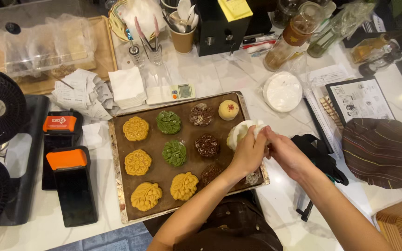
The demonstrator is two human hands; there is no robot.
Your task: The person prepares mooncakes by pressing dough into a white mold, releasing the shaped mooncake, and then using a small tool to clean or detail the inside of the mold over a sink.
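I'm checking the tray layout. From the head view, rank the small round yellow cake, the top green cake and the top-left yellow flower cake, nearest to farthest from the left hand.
1. Small round yellow cake, just above the left hand.
2. Top green cake, mid-tray.
3. Top-left yellow flower cake, far left.

White marble counter (219,76), grey tile floor (112,239), warm light.

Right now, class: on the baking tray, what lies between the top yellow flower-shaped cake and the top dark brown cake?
In the head view, a green leaf-patterned cake lies between the top yellow cake and the top dark brown cake, on the tray.
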